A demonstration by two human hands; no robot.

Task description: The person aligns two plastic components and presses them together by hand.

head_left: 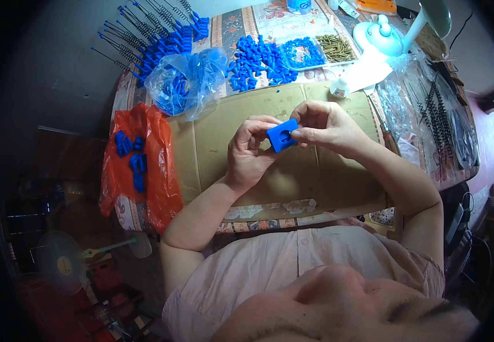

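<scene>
Over the cardboard sheet point(218, 165), my left hand point(247, 154) grips a square blue plastic piece point(276, 134) between thumb and fingers. The piece is tilted, with a dark rounded opening in its face. At its right edge, the bent fingers and thumb of my right hand point(326, 124) close on it, the thumb tip beside the opening. Whether a small part is also pinched there is hidden by the fingers.
Loose blue cone-shaped parts point(255, 62) lie beyond the cardboard, beside trays of small blue pieces point(303, 52) and brass-coloured pins point(335, 48). Blue parts with black springs point(161, 45) stand at far left. A red bag point(164, 188), small white bottle point(339, 87) and lamp point(381, 40) surround the cardboard.
</scene>
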